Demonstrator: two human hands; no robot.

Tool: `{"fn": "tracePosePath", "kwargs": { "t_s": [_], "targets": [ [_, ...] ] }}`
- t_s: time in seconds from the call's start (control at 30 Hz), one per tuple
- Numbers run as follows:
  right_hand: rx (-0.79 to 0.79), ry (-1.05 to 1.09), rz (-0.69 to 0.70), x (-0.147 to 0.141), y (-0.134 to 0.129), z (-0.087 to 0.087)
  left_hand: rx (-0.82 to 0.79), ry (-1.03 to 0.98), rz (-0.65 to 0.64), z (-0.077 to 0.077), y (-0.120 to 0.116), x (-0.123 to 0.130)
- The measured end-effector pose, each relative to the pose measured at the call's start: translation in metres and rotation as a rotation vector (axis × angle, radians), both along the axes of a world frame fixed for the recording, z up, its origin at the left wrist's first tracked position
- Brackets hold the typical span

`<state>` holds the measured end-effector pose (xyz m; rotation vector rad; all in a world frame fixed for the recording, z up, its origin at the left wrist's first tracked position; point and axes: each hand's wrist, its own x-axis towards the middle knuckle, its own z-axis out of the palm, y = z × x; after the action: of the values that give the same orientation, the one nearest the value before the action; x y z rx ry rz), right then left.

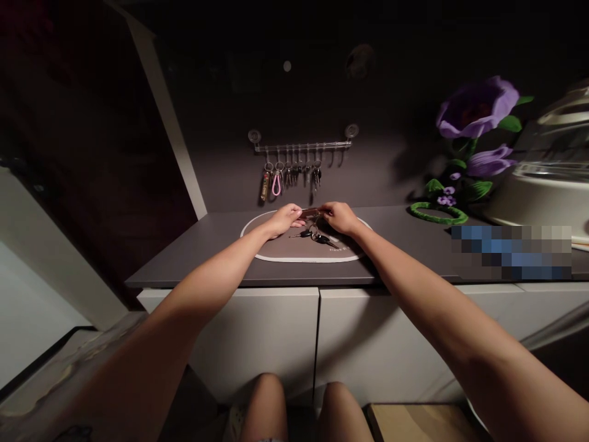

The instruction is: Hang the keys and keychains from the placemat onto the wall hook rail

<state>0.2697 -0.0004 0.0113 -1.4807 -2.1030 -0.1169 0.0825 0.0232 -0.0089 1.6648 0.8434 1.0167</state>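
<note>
My left hand (286, 220) pinches one end of a short, flat brown strip (310, 213), perhaps a key fob strap. At its other end the fingers of my right hand (339, 217) are closed on it. Just below the strip is a bunch of keys (316, 234) on a metal ring, with dark key heads. Whether the ring joins the strip cannot be made out clearly. Under both hands lies an oval brown mat (294, 250) with a white border.
A clear hook rail (304, 147) on the dark wall carries several key sets, one with a pink loop (276, 183). Purple artificial flowers (478, 110) and a cream appliance (543, 196) stand right on the grey counter (193, 252). White cabinet doors (257, 337) are below.
</note>
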Motion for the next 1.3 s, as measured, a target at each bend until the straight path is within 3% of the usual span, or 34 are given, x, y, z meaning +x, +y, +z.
{"fn": "tracePosePath", "kwargs": {
  "t_s": [0.13, 0.3, 0.6, 0.77, 1.03, 1.3],
  "targets": [
    [0.008, 0.014, 0.01, -0.001, 0.002, 0.0, -0.128, -0.142, -0.012, 0.006, -0.007, 0.002],
    [0.026, 0.074, 0.035, -0.003, 0.002, 0.001, -0.177, -0.296, -0.042, 0.01, -0.011, 0.002],
    [-0.008, 0.414, 0.127, -0.009, -0.006, 0.003, -0.211, -0.511, -0.046, 0.015, -0.009, 0.002],
    [-0.069, 0.531, 0.238, -0.013, -0.013, 0.006, -0.22, -0.571, 0.007, 0.02, -0.014, 0.003],
    [-0.071, 0.461, 0.215, -0.014, -0.012, 0.003, -0.231, -0.624, 0.035, 0.02, -0.011, 0.003],
    [-0.026, 0.66, 0.274, -0.01, 0.002, -0.002, -0.186, -0.589, 0.128, 0.02, -0.007, 0.002]
  ]
}}
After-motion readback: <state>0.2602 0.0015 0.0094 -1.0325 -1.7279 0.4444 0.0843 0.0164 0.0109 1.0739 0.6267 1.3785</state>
